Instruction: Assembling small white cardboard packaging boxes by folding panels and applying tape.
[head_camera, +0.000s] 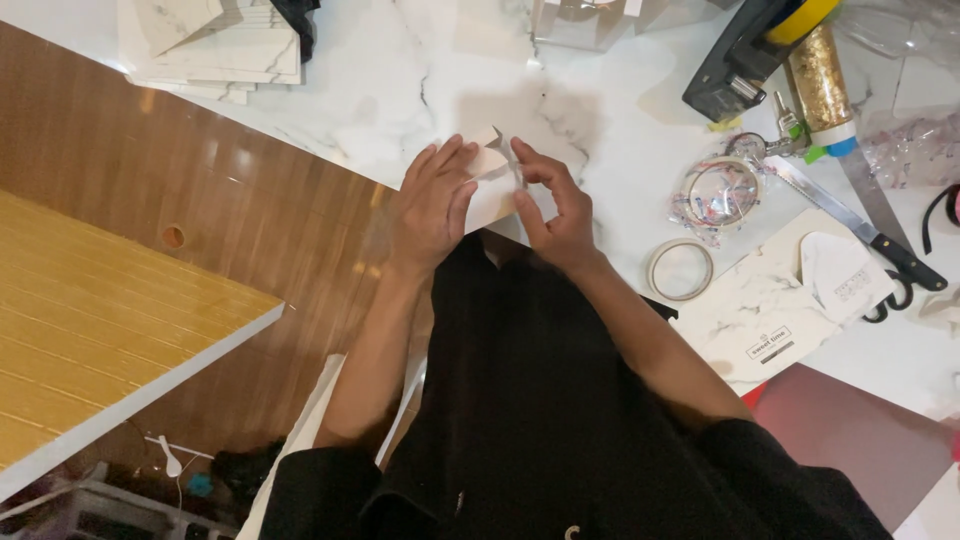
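Cardboard box (492, 190) is being folded, seemingly half-formed, with left hand (432, 205) and right hand (553, 205) both pinching its flaps.

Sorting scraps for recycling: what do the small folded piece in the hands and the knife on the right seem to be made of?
The folded piece looks like thin matte card, cream-white: it holds crisp creases under the left hand and right hand. The knife seems to have a shiny metal blade with a toothed edge and a dark handle, probably plastic.
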